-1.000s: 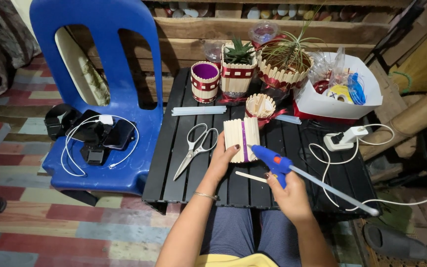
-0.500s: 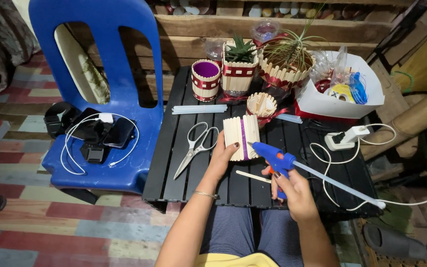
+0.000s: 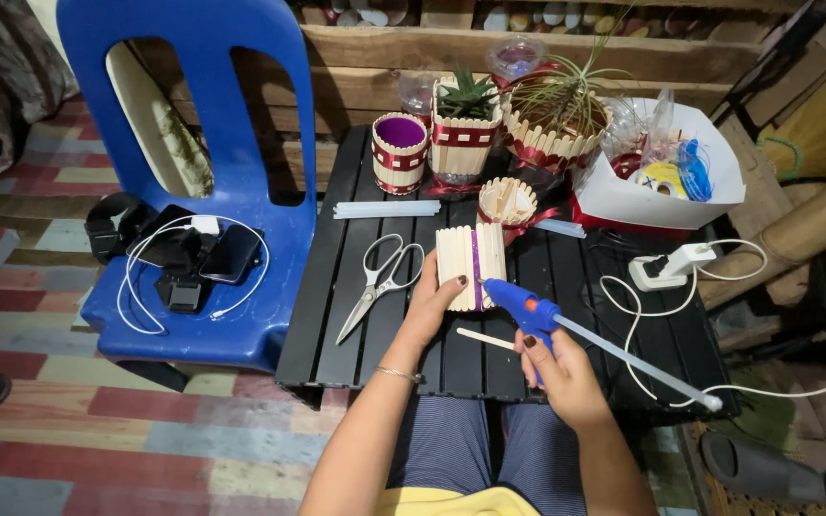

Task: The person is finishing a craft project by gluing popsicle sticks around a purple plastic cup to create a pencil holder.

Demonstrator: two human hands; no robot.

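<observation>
My left hand (image 3: pixel 429 304) grips a small pot clad in pale craft sticks (image 3: pixel 470 265), with a purple strip showing in a gap, and holds it upright on the black slatted table (image 3: pixel 346 296). In my right hand (image 3: pixel 558 372) is a blue glue gun (image 3: pixel 526 308) whose nozzle touches the pot's right side. A clear glue stick (image 3: pixel 638 362) juts from the gun's back. One loose craft stick (image 3: pixel 486 337) lies between my hands.
Scissors (image 3: pixel 378 282) and glue sticks (image 3: pixel 386 209) lie left of the pot. Finished stick pots with plants (image 3: pixel 466 134) and a white box (image 3: pixel 623 196) stand at the back. A white plug and cord (image 3: pixel 666 268) lie right. A blue chair (image 3: pixel 193 182) holds gadgets.
My right hand has brought the glue gun up and left, so its nozzle now meets the pot's side. The left hand keeps holding the pot.
</observation>
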